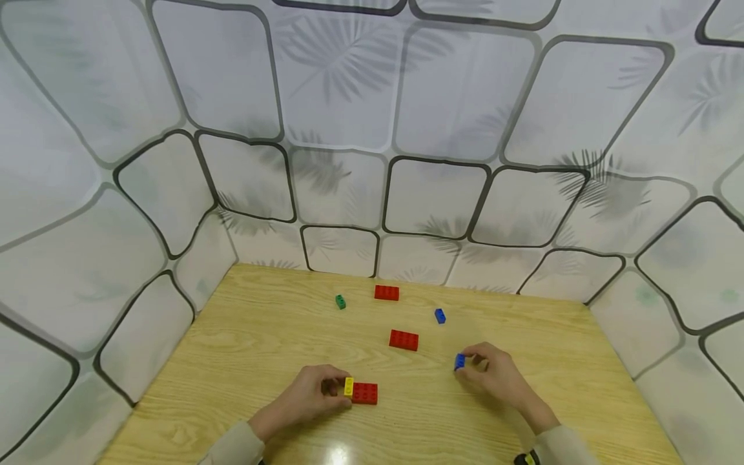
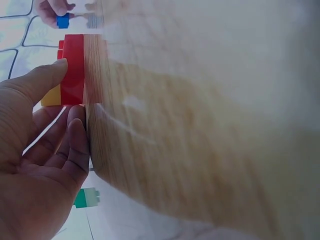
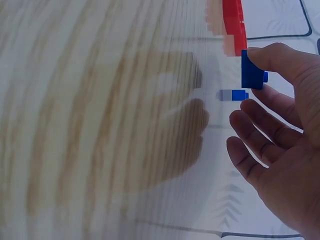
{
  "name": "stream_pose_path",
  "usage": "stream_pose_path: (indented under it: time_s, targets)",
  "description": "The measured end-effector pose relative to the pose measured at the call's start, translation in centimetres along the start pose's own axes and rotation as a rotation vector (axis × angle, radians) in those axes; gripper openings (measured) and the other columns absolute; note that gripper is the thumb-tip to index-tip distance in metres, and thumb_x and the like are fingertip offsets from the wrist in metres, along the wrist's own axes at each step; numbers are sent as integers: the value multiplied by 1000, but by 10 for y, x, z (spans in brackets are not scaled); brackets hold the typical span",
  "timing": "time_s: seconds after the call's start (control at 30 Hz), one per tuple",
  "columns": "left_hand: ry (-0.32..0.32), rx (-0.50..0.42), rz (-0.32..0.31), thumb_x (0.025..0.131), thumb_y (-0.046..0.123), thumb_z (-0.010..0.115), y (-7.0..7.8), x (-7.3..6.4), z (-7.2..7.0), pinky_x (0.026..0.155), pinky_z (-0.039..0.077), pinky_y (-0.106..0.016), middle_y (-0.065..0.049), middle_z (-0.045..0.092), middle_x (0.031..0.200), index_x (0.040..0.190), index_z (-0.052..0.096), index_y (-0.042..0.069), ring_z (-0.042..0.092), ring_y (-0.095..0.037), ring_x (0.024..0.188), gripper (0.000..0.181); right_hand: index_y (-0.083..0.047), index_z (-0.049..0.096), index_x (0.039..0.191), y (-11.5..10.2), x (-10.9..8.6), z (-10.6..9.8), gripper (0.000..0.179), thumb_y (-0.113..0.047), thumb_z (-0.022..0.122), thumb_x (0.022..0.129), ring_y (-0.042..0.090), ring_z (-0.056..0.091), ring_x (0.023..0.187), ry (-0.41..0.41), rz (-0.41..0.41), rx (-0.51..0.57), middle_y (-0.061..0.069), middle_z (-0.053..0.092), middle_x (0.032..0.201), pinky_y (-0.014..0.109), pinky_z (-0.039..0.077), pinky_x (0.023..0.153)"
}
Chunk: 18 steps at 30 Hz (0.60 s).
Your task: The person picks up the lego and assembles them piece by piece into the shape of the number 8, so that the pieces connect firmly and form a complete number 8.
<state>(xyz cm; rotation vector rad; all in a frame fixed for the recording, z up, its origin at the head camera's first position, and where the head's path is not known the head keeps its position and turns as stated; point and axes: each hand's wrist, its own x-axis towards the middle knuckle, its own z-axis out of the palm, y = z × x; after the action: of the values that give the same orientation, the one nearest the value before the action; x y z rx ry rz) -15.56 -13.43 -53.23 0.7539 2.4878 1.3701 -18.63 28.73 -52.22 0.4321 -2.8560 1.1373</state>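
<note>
My left hand [image 1: 308, 395] grips a yellow brick [image 1: 349, 387] attached on top of the left end of a red brick [image 1: 365, 393], which rests on the table. In the left wrist view the thumb presses the near side of the red brick [image 2: 73, 70], and the yellow brick [image 2: 51, 97] shows partly behind it. My right hand [image 1: 494, 373] pinches a small blue brick [image 1: 460, 361] between thumb and index finger. In the right wrist view that blue brick [image 3: 251, 70] appears just off the table, its studs facing up, while the other fingers hang loosely curved.
Farther back on the wooden table [image 1: 261, 342] lie a red brick [image 1: 403, 340], another red brick [image 1: 386, 292], a small green brick [image 1: 340, 301] and a second blue brick [image 1: 440, 316]. A patterned cloth [image 1: 343, 194] walls the table's back and sides.
</note>
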Motion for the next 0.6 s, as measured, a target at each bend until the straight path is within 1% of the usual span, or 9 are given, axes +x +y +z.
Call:
stream_pose_path:
  time_s: [0.17,0.4,0.6]
  targets:
    - [13,13,-3,84,28,81,1,0,0,70,53,-21,4,69,98,118,71,7,61,-7,80,41,-15,71,109,-8,1,4,29,-25,81,84,19,60,89,-4,-39,-5,-4,67,101,25,50,66]
    - [17,20,-3,84,27,81,3,-1,0,70,53,-21,5,69,99,118,71,7,62,-8,80,41,-22,70,109,-20,5,7,29,-28,81,84,17,60,91,-38,1,-11,-9,65,101,25,49,70]
    - [21,16,15,84,26,81,3,-1,1,69,53,-21,4,70,98,118,71,6,62,-8,80,40,-21,71,109,-28,7,12,29,-29,82,83,16,61,90,-34,-48,-18,-10,66,101,24,50,70]
